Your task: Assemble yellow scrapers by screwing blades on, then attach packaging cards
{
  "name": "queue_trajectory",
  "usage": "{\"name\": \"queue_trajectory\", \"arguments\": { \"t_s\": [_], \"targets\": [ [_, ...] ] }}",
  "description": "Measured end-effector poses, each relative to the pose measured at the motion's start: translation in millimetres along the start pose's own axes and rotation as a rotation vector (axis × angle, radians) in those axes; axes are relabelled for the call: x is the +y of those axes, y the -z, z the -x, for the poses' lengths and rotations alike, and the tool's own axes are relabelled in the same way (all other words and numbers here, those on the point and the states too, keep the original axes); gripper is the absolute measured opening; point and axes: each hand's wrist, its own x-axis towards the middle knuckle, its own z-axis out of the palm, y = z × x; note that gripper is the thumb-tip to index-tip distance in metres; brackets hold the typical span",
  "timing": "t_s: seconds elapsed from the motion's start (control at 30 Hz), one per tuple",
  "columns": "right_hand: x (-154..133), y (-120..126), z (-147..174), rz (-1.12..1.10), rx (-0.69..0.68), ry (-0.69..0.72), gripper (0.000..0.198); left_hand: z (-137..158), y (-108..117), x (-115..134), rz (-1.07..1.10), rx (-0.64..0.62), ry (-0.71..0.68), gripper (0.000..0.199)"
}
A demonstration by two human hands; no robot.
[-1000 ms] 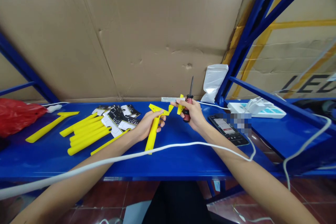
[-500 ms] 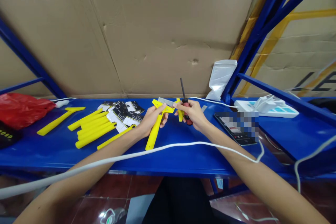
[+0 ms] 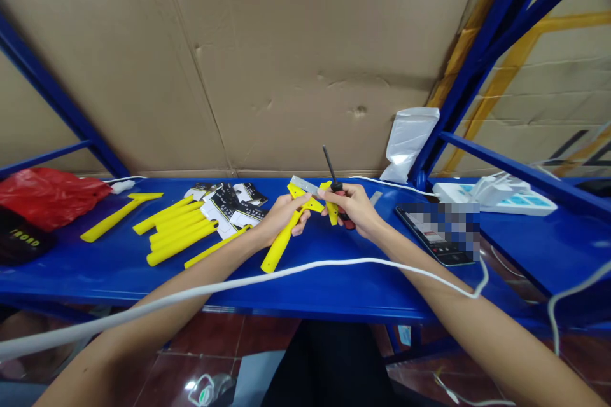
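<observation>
My left hand (image 3: 280,220) is closed around a yellow T-shaped scraper handle (image 3: 277,248), its grip end pointing down toward me. A flat metal blade (image 3: 305,187) lies across the handle's head, with my left thumb close against it. At the blade's right end, my right hand (image 3: 361,210) pinches the blade and a small yellow end piece (image 3: 333,213). A screwdriver (image 3: 330,163) with a red and black handle is also tucked in the right hand, its dark shaft pointing up. Fingers partly hide where these parts meet.
Several yellow handle parts (image 3: 179,229) and black-and-white cards (image 3: 222,205) lie left on the blue shelf (image 3: 315,296). A red plastic bag (image 3: 48,197) is at far left. Right are a phone (image 3: 432,235) and power strip (image 3: 520,199). A white cable (image 3: 334,262) crosses in front.
The yellow handle is tilted a little more, its grip end swung left. The blade and screwdriver have also tilted slightly in my hands. The whole view has shifted a little.
</observation>
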Motion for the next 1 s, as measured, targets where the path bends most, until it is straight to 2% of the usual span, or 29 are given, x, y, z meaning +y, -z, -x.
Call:
{"name": "queue_trajectory", "arguments": {
  "t_s": [0.2, 0.37, 0.47, 0.77, 0.9, 1.0],
  "targets": [
    [6, 1, -3, 0.098, -0.018, 0.014, 0.058, 0, 1, 3, -0.012, -0.011, -0.060, 0.042],
    [8, 3, -4, 0.150, -0.064, 0.041, 0.055, -1, -1, 6, -0.035, 0.062, -0.053, 0.050],
    [7, 4, -5, 0.183, -0.079, 0.056, 0.055, -1, 0, 6, -0.057, 0.074, -0.036, 0.047],
    [12, 6, -5, 0.212, -0.090, 0.056, 0.055, -2, 4, 3, -0.105, 0.054, 0.032, 0.041],
    [13, 7, -5, 0.200, -0.086, 0.065, 0.054, 0, 4, 3, -0.100, 0.003, 0.058, 0.044],
    [13, 6, -4, 0.159, -0.032, 0.072, 0.054, 1, 2, 4, -0.074, -0.023, 0.057, 0.049]
  ]
}}
